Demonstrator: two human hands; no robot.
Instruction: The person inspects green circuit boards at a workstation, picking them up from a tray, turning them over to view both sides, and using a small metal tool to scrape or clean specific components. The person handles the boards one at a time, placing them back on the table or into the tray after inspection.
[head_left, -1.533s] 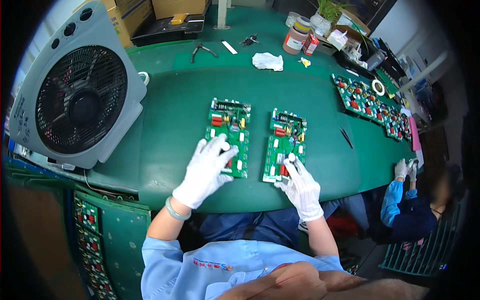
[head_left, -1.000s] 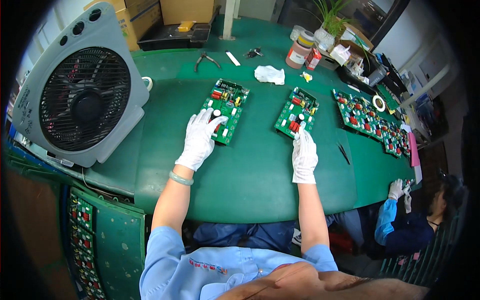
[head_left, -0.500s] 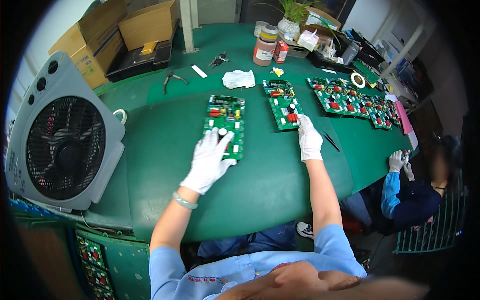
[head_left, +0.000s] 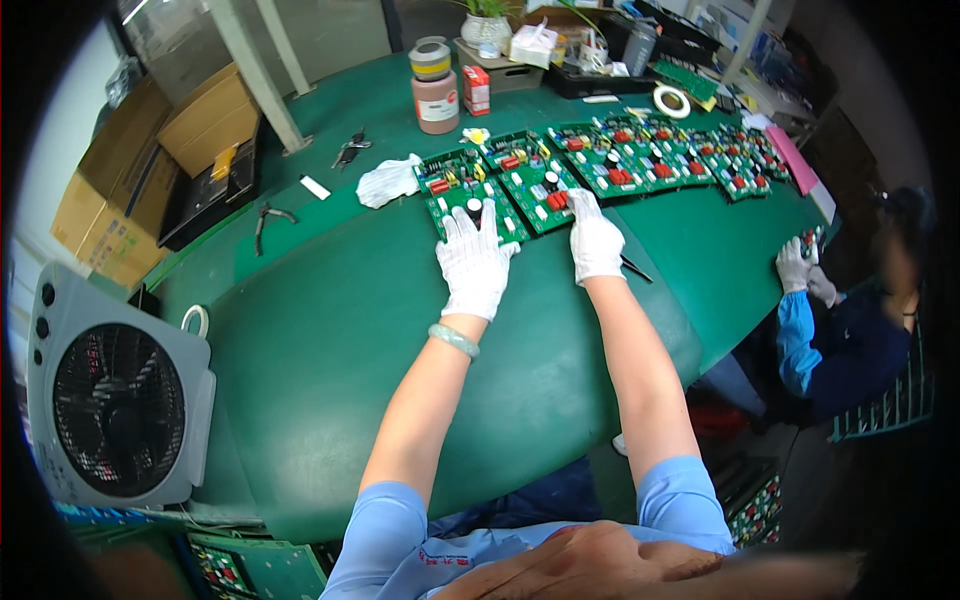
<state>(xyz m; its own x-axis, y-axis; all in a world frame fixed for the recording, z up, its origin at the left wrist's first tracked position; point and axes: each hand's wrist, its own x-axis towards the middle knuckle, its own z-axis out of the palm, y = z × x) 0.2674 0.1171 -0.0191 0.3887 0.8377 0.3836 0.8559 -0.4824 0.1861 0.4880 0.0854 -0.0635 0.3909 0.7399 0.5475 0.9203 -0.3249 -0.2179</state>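
Both gloved hands forward, arms outstretched

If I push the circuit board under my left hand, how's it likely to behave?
The circuit board looks flat and rigid, so it should probably slide as one stiff piece. Its standing parts, like the white-topped cylinder, could bend if knocked. Lying flat, it seems unlikely to tip.

I get soft sheen across a well-lit tabletop; toward my black fisheye rim, edges bend and the co-worker's head looks blurred.

The fan stands left of the circuit boards.
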